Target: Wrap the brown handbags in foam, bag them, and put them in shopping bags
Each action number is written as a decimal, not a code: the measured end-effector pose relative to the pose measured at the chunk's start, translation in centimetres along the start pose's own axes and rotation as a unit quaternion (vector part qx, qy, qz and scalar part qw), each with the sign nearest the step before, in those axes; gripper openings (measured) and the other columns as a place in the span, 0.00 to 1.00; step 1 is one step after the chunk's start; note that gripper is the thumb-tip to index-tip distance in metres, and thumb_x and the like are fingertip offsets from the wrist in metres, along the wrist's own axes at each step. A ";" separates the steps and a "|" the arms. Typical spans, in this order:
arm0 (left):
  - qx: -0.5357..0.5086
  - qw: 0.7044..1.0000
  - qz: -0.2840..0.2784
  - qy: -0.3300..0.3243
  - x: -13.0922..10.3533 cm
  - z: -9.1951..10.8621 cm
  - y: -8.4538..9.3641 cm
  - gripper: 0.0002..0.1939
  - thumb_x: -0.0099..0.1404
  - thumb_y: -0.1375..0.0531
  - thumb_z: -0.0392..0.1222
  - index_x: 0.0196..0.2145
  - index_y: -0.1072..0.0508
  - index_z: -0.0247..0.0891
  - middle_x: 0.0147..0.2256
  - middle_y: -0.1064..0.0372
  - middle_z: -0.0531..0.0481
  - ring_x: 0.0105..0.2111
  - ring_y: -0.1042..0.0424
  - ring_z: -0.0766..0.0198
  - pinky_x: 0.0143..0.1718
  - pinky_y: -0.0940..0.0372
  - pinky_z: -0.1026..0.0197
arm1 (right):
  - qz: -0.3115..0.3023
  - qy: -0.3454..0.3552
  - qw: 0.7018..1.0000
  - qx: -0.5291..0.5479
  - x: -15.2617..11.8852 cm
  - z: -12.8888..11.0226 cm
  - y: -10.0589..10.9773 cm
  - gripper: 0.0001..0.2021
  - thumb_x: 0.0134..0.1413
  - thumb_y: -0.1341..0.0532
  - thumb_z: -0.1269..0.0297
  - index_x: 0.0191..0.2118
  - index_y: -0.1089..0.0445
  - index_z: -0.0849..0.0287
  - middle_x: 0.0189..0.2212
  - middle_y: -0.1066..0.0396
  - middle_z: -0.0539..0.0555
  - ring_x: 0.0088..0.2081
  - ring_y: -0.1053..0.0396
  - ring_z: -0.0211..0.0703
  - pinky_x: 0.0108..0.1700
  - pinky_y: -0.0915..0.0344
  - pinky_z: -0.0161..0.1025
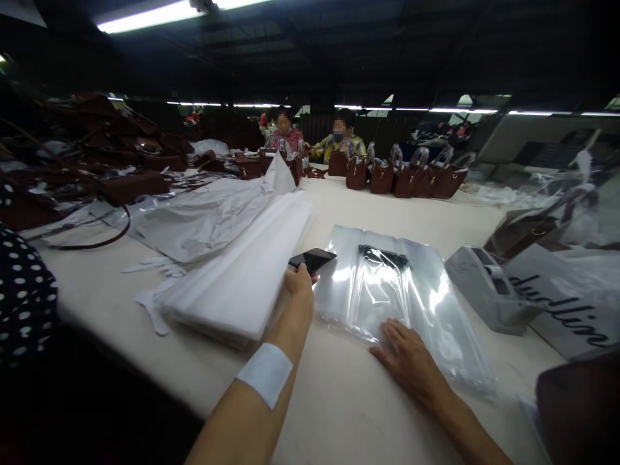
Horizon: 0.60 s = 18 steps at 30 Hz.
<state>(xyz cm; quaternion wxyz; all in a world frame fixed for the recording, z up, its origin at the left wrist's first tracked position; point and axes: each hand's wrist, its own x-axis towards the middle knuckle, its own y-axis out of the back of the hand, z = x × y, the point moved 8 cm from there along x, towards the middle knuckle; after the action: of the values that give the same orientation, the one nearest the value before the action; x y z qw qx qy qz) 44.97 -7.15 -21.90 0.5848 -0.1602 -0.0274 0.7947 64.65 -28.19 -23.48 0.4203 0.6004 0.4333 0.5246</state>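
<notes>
My left hand [300, 278] is closed on a phone [314, 259], dark and flat, held low between two stacks. To its left lies a thick stack of white tissue paper [242, 265], its sheets slightly fanned. My right hand [404, 352] rests with fingers stretched out on the near edge of a pile of clear plastic bags [382, 297]. A small black bundle [384, 256] shows on or within the upper part of that pile; I cannot tell which. A pale blue patch [265, 374] sticks to my left forearm.
Crumpled white sheets [194, 219] and a heap of brown bags [111, 148] lie left. Several brown handbags [407, 179] stand at the back, with two people beyond. A grey tape dispenser [489, 290] and a lettered white box [562, 303] are right. A polka-dot sleeve [24, 297] edges in.
</notes>
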 end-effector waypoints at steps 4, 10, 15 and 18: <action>-0.119 0.989 -0.001 0.084 -0.8 -0.8 -2.0 0.12 0.64 0.45 0.42 0.42 0.34 0.32 0.37 0.33 0.48 0.32 0.31 0.67 0.31 0.32 0.61 | 0.001 0.006 1.000 -0.017 0.0 0.0 0.2 0.27 0.54 0.49 0.46 0.50 0.37 0.64 0.51 0.37 0.62 0.54 0.43 0.55 0.51 0.43 0.55; -0.215 0.968 0.013 0.129 -1.5 -1.3 -2.4 0.13 0.64 0.45 0.41 0.44 0.35 0.33 0.39 0.34 0.47 0.34 0.32 0.66 0.33 0.32 0.60 | 0.029 0.051 0.995 -0.076 3.2 -6.0 3.8 0.26 0.56 0.48 0.52 0.53 0.40 0.67 0.52 0.39 0.64 0.55 0.46 0.58 0.57 0.58 0.62; -0.232 0.961 0.021 0.149 -1.4 -1.0 -2.2 0.11 0.63 0.45 0.40 0.42 0.35 0.32 0.37 0.34 0.48 0.32 0.32 0.68 0.30 0.32 0.63 | -0.069 0.104 0.986 -0.106 7.8 -12.2 1.9 0.23 0.53 0.47 0.69 0.55 0.44 0.70 0.52 0.41 0.68 0.54 0.46 0.57 0.48 0.40 0.53; -0.234 0.961 0.011 0.148 -1.5 -0.6 -2.3 0.07 0.62 0.44 0.36 0.39 0.34 0.31 0.34 0.34 0.50 0.29 0.32 0.69 0.28 0.32 0.65 | -0.099 0.071 0.986 -0.112 9.1 -12.8 0.2 0.16 0.53 0.53 0.78 0.46 0.36 0.73 0.37 0.34 0.70 0.42 0.35 0.55 0.30 0.35 0.42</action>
<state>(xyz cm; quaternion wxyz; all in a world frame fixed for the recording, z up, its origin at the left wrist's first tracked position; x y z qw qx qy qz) 47.64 -7.92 -21.58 0.5199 -0.4089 -0.1244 0.7396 52.66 -18.84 -19.67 0.5031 0.4649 0.4576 0.5669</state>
